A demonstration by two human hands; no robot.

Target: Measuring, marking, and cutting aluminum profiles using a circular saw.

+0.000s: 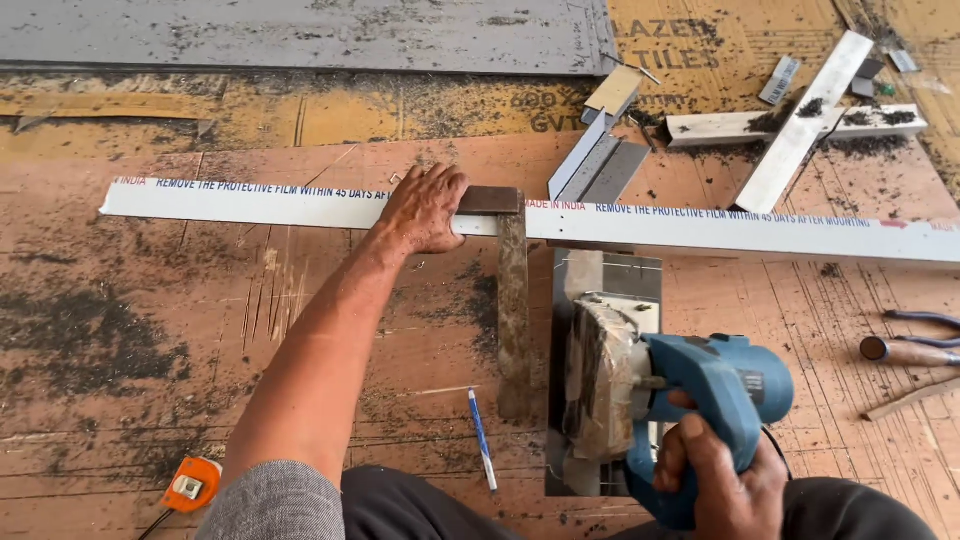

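Two hands are at work over a brown board (130,330) laid flat and dusted with dark filings. Nearest, at the lower right, the right hand (722,478) is closed around the rear handle of a blue saw (690,410), fingers wrapped tight. The saw rests on its grey base plate, its taped blade guard facing left, just short of the strip. Left of it a blue pen (481,438) lies loose on the board, and at the bottom left corner sits an orange tape measure (190,485).

Farther out, a metal square (512,300) lies with its long blade running toward the person, beside the saw's base plate, and its short dark stock across the strip. The left hand (425,208) presses down there, palm flat and fingers spread, covering the strip and touching the stock's end; it grips nothing, only pins.

The strip (700,228) is long, white and film-covered with printed lettering, and runs across the board from left to right.

At the right edge, pliers (920,320) and a wooden-handled tool (905,351) lie near each other. Beyond the strip lie short offcuts (800,125), some crossed over one another amid dark swarf. Farthest off, a grey sheet (300,35) lies along the top edge.
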